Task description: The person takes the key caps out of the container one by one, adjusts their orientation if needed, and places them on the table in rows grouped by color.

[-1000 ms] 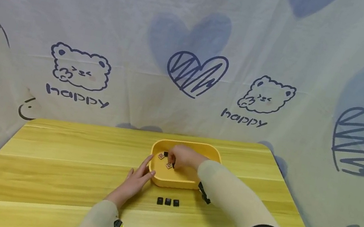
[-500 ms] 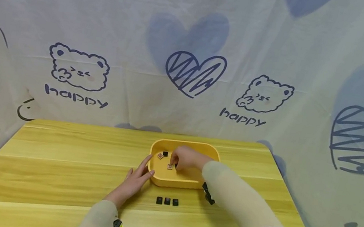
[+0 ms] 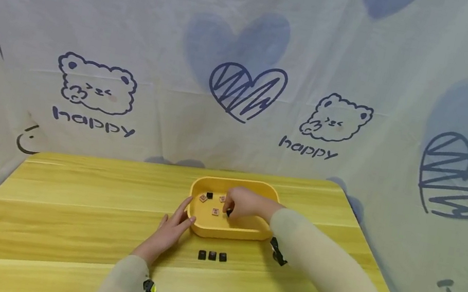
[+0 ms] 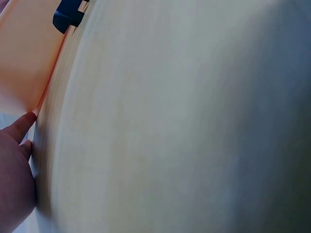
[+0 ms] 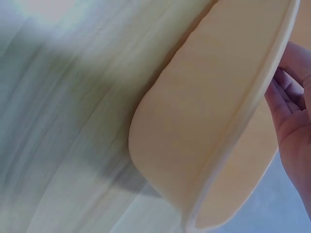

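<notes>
A yellow tray (image 3: 228,233) with a raised rim stands toward the back of the table. My left hand (image 3: 169,231) touches its left end, fingers spread and fairly straight; in the left wrist view a fingertip meets the tray wall (image 4: 29,58). Inside the tray, my right hand (image 3: 245,203) has curled fingers and pinches a small black keycap (image 3: 229,213), mostly hidden under the fingertips. Left of it lie a pale square piece with a reddish middle (image 3: 215,211), a similar one (image 3: 203,198) and another black keycap (image 3: 209,195).
Three black keycaps (image 3: 212,256) sit in a row on the wooden table (image 3: 75,222), just in front of the tray. Another pale piece (image 3: 222,199) shows beside the right knuckles. A printed cloth (image 3: 215,143) hangs behind the table and along its sides.
My right hand has shifted slightly right within the tray with the black keycap at its fingertips, uncovering a pale piece behind it. My left hand stays at the tray's left end.
</notes>
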`<action>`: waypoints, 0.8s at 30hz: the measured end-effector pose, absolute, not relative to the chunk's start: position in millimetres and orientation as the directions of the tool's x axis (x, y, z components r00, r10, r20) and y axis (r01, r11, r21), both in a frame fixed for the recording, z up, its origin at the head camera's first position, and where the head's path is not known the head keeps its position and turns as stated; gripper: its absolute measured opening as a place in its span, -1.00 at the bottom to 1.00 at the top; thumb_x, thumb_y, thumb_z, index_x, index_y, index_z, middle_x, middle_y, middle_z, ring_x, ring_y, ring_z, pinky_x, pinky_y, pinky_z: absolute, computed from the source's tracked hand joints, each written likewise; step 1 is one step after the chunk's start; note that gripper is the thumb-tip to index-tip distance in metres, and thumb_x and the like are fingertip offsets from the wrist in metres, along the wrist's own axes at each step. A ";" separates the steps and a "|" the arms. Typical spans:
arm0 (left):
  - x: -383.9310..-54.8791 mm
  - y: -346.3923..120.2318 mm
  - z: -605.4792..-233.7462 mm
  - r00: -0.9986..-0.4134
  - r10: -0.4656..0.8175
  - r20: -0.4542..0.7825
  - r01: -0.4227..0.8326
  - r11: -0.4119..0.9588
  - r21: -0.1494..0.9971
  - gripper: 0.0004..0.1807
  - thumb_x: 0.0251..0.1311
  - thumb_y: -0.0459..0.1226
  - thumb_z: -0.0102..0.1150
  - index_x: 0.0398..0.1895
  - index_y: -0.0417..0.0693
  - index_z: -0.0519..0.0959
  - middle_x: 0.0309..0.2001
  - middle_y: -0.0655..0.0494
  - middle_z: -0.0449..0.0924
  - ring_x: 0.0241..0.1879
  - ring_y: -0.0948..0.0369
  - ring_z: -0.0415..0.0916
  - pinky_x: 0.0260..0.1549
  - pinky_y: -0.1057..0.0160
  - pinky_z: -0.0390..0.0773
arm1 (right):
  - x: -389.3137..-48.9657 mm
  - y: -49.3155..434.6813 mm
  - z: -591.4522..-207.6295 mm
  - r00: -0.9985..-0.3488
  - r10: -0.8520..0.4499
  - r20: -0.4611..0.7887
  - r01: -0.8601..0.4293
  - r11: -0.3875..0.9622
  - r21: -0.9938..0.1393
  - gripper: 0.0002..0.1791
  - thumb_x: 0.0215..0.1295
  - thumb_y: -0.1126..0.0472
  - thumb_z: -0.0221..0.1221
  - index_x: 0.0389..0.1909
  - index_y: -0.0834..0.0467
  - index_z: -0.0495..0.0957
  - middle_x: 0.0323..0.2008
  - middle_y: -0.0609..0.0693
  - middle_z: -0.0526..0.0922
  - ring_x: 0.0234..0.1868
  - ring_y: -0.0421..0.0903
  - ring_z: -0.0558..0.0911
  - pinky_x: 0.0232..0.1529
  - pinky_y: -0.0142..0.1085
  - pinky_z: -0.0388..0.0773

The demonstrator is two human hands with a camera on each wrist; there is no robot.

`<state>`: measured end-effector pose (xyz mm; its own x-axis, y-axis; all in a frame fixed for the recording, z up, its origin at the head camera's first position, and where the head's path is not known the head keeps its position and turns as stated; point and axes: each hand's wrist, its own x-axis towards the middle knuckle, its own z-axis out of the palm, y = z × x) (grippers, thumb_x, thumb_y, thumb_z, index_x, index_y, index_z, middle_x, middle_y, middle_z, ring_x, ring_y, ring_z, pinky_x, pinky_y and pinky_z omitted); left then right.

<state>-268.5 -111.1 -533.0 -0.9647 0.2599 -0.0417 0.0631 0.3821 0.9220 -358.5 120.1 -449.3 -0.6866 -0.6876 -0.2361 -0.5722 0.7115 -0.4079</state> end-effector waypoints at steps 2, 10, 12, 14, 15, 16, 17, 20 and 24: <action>-268.9 -111.2 -533.1 -0.964 0.262 -0.045 0.061 0.382 0.922 -0.30 0.52 -0.04 -0.15 0.58 0.20 -0.16 0.42 -0.24 0.17 0.46 -0.08 -0.03 0.33 -0.13 -0.62 | -355.5 122.4 -446.8 -0.677 -0.704 -0.217 -0.582 0.691 -0.428 -0.75 0.03 0.45 0.36 -0.21 0.23 0.74 -0.32 -0.09 0.58 -0.29 -0.19 0.56 -0.25 -0.39 0.58; -267.9 -110.3 -530.9 -0.965 0.259 -0.041 0.064 0.385 0.921 -0.31 0.53 -0.07 -0.16 0.59 0.17 -0.17 0.41 -0.25 0.18 0.46 -0.09 -0.03 0.33 -0.13 -0.62 | -344.1 136.4 -438.0 -0.649 -0.746 -0.149 -0.604 0.624 -0.495 -0.75 0.08 0.44 0.30 -0.17 0.28 0.71 -0.27 -0.10 0.61 -0.26 -0.23 0.59 -0.23 -0.41 0.57; -268.1 -110.2 -530.8 -0.965 0.257 -0.045 0.061 0.390 0.919 -0.31 0.53 -0.07 -0.16 0.59 0.17 -0.18 0.41 -0.25 0.17 0.46 -0.11 -0.05 0.33 -0.13 -0.62 | -340.4 140.0 -434.4 -0.643 -0.754 -0.130 -0.605 0.605 -0.517 -0.75 0.09 0.43 0.30 -0.17 0.28 0.71 -0.25 -0.10 0.61 -0.26 -0.22 0.59 -0.23 -0.41 0.58; -268.8 -110.1 -531.5 -0.965 0.256 -0.050 0.056 0.391 0.919 -0.30 0.52 -0.06 -0.16 0.59 0.18 -0.18 0.41 -0.25 0.16 0.46 -0.12 -0.08 0.33 -0.13 -0.62 | -336.4 143.3 -430.6 -0.643 -0.757 -0.112 -0.594 0.586 -0.551 -0.75 0.10 0.42 0.30 -0.16 0.29 0.70 -0.24 -0.09 0.62 -0.25 -0.22 0.60 -0.21 -0.41 0.58; -268.8 -110.1 -531.8 -0.965 0.257 -0.051 0.055 0.389 0.919 -0.30 0.52 -0.06 -0.16 0.59 0.19 -0.18 0.42 -0.26 0.16 0.47 -0.13 -0.09 0.33 -0.13 -0.62 | -334.3 144.8 -428.8 -0.644 -0.758 -0.103 -0.588 0.577 -0.567 -0.76 0.10 0.42 0.30 -0.16 0.29 0.70 -0.24 -0.08 0.62 -0.25 -0.21 0.60 -0.21 -0.40 0.58; -269.0 -110.2 -532.1 -0.965 0.258 -0.053 0.053 0.390 0.919 -0.30 0.52 -0.06 -0.16 0.59 0.20 -0.18 0.42 -0.25 0.16 0.47 -0.13 -0.09 0.33 -0.13 -0.62 | -332.1 146.2 -427.1 -0.645 -0.759 -0.093 -0.582 0.566 -0.584 -0.76 0.10 0.42 0.30 -0.16 0.29 0.70 -0.25 -0.07 0.62 -0.25 -0.21 0.60 -0.21 -0.40 0.58; -269.1 -110.2 -532.3 -0.964 0.259 -0.053 0.054 0.389 0.920 -0.30 0.52 -0.05 -0.15 0.59 0.20 -0.18 0.42 -0.25 0.16 0.47 -0.12 -0.09 0.33 -0.13 -0.62 | -330.0 147.3 -425.5 -0.644 -0.761 -0.081 -0.579 0.554 -0.598 -0.77 0.10 0.42 0.31 -0.17 0.28 0.70 -0.25 -0.06 0.62 -0.26 -0.20 0.60 -0.22 -0.39 0.59; -269.6 -110.4 -533.1 -0.964 0.262 -0.049 0.058 0.386 0.921 -0.30 0.52 -0.05 -0.16 0.59 0.21 -0.19 0.42 -0.23 0.16 0.47 -0.09 -0.06 0.34 -0.12 -0.62 | -323.8 150.1 -422.8 -0.648 -0.759 -0.066 -0.568 0.539 -0.623 -0.77 0.09 0.41 0.33 -0.18 0.28 0.70 -0.28 -0.07 0.61 -0.28 -0.20 0.59 -0.23 -0.38 0.60; -270.2 -110.2 -534.2 -0.962 0.269 -0.040 0.069 0.386 0.920 -0.30 0.53 -0.06 -0.17 0.59 0.20 -0.19 0.42 -0.23 0.16 0.46 -0.07 -0.03 0.33 -0.13 -0.62 | -315.6 154.4 -423.3 -0.653 -0.755 -0.057 -0.556 0.529 -0.641 -0.75 0.08 0.41 0.35 -0.17 0.30 0.70 -0.28 -0.09 0.60 -0.28 -0.23 0.61 -0.22 -0.39 0.61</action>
<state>-270.2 -110.2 -534.2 -0.9624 0.2686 -0.0404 0.0690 0.3856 0.9201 -315.6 154.4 -423.3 -0.6529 -0.7553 -0.0571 -0.5562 0.5293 -0.6407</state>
